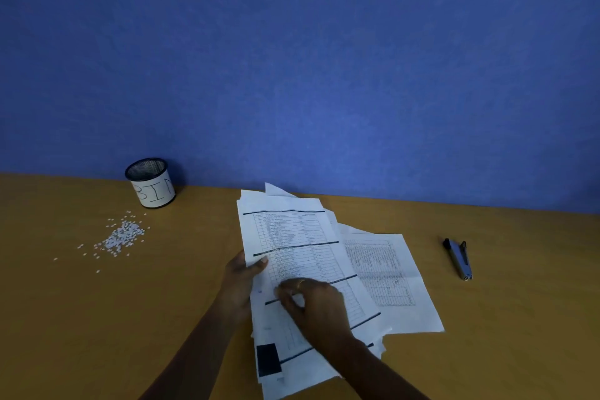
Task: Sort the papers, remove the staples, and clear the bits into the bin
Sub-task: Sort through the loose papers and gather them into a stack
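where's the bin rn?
Head view: the bin stands at the back left of the desk, against the blue wall, just behind the scattered paper bits and well left of the papers.

We faced a blue, fabric-textured wall in dim, even light; below it ran a yellow-brown wood desk, approx. full width.
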